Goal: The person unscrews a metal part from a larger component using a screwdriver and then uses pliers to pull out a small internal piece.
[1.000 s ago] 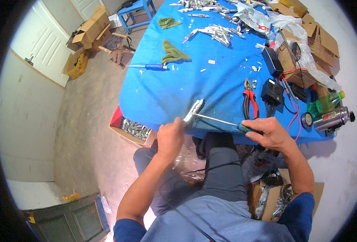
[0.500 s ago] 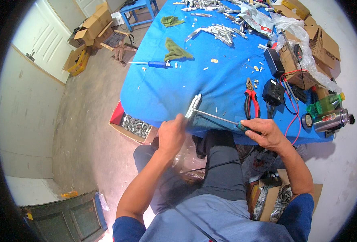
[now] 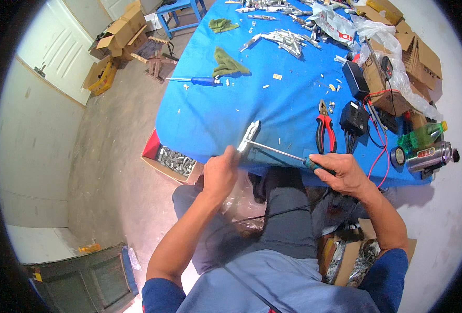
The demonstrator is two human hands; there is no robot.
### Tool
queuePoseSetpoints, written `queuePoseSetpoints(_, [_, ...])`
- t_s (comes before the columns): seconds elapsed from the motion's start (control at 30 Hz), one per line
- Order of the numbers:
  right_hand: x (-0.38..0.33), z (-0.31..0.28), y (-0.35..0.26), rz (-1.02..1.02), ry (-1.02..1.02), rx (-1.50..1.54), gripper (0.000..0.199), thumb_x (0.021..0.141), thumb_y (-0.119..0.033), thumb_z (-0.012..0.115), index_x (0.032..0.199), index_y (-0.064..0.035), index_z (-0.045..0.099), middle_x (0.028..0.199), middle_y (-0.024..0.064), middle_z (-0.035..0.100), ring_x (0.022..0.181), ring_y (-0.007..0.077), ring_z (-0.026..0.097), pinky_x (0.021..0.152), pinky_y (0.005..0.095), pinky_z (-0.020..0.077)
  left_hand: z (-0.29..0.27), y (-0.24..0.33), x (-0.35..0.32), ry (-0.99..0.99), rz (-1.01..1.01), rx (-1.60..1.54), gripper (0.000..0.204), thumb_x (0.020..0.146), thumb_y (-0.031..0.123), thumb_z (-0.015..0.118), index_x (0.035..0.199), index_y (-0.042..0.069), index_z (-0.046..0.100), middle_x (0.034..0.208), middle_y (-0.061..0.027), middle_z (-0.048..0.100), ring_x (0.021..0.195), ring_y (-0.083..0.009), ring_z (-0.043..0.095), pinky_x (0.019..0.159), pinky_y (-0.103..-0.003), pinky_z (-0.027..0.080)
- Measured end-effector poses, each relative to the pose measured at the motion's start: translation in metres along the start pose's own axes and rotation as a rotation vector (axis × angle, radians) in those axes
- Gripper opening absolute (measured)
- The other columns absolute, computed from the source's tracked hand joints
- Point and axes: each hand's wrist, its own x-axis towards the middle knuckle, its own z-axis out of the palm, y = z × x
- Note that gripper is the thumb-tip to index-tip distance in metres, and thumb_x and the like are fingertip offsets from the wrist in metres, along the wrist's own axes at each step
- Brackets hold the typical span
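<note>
At the near edge of the blue-covered table, my left hand (image 3: 221, 171) is closed on the lower end of a slim white and silver part (image 3: 249, 134), whose far end points away from me. My right hand (image 3: 346, 173) grips a screwdriver (image 3: 278, 151) by its dark teal handle. The thin shaft runs leftward, and its tip touches the side of the slim part near its middle. My left fingertips are partly hidden behind the back of the hand. Just beyond my right hand lie pliers (image 3: 325, 128) with red and black handles.
A blue screwdriver (image 3: 205, 81) and green cloths (image 3: 228, 63) lie farther left. Piles of similar slim parts (image 3: 288, 41) are at the back. A black box (image 3: 353, 120) with wires, a steel flask (image 3: 430, 156) and a green bottle (image 3: 424, 135) stand right. A carton of small grey pieces (image 3: 176, 160) sits below left.
My left hand and the slim part have shifted slightly left. The screwdriver has moved a little left with them, its tip still against the part.
</note>
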Motion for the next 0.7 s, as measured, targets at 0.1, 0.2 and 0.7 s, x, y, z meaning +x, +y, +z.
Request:
queuePoseSetpoints(0.1, [0.002, -0.01, -0.014, -0.122, 0.021, -0.102, 0.037, 0.083, -0.011, 0.071, 0.12, -0.0064, 0.066, 0.091, 0.0148, 0.068, 0.078, 0.0323, 0.067, 0.068, 0.0372, 0.054, -0.006, 0.005, 0.0, -0.038, -0.017, 0.02, 0.012, 0.093, 0.014, 0.056, 0.089, 0.005, 0.048, 0.066, -0.0216, 0.059, 0.066, -0.0458, 0.058, 0.06, -0.056, 0.041])
queuePoseSetpoints(0.2, [0.004, -0.016, -0.012, -0.095, -0.018, -0.025, 0.038, 0.084, -0.011, 0.07, 0.121, -0.0057, 0.065, 0.092, 0.0154, 0.069, 0.077, 0.031, 0.067, 0.069, 0.0357, 0.0535, -0.004, 0.002, 0.0, -0.01, 0.015, 0.001, 0.011, 0.092, 0.013, 0.056, 0.089, 0.006, 0.048, 0.066, -0.0216, 0.059, 0.065, -0.0458, 0.057, 0.06, -0.056, 0.04])
queuePoseSetpoints(0.7, [0.014, -0.025, -0.007, 0.237, -0.239, 0.304, 0.038, 0.09, -0.015, 0.066, 0.126, -0.0048, 0.064, 0.103, 0.0076, 0.071, 0.084, 0.0121, 0.064, 0.077, 0.0282, 0.0506, -0.003, 0.002, 0.002, -0.055, -0.049, -0.03, 0.014, 0.095, 0.019, 0.058, 0.095, 0.006, 0.054, 0.071, -0.0245, 0.06, 0.07, -0.0472, 0.06, 0.059, -0.054, 0.043])
